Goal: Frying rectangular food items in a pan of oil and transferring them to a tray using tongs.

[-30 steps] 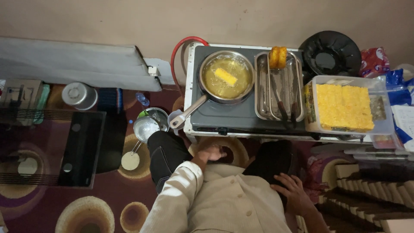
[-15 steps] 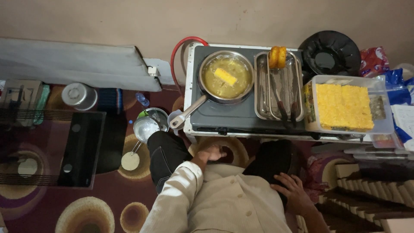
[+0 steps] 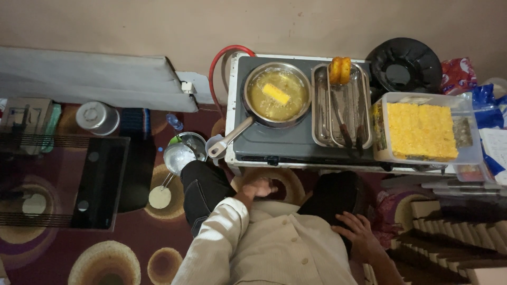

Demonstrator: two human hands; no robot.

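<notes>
In the frying pan on the low stove, one yellow slab sits frying in oil while two browned pieces drain on the metal tray, so the cooking looks barely begun, with a clear tub of raw slabs waiting just right. The left hand rests loosely curled near the stove's front and the right hand lies open on a knee, both holding nothing. A red packet and blue packets sit at the far right.

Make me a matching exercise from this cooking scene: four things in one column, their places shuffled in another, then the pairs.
Things:
1. yellow block
2. fried piece
3. left hand
4. right hand

Places:
A. on the person's right knee
B. in the oil of the frying pan
C. on the far end of the steel tray
D. just below the stove's front edge

Pairs: 1-B, 2-C, 3-D, 4-A
</notes>
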